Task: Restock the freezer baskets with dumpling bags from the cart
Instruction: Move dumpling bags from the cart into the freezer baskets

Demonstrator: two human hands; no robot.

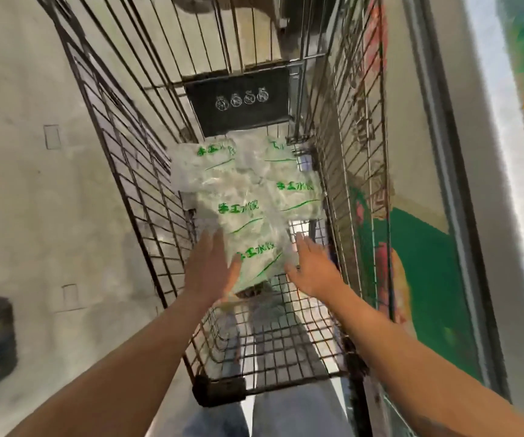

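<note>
Clear dumpling bags (248,197) with green print lie heaped in the wire cart (286,348), overlapping, toward its twelve o'clock end.

The dumpling bags (248,197) are clear to milky white, printed with bright green characters and a thin green curved stroke under each. The cart (147,171) is a dark brown-grey wire grid. At 12 o'clock from the bags its flap panel (238,104) is black with four small white round marks. At 3 o'clock the freezer side (424,279) carries green, red and orange print. The floor (33,190) at 9 o'clock is mottled beige-grey.
</note>
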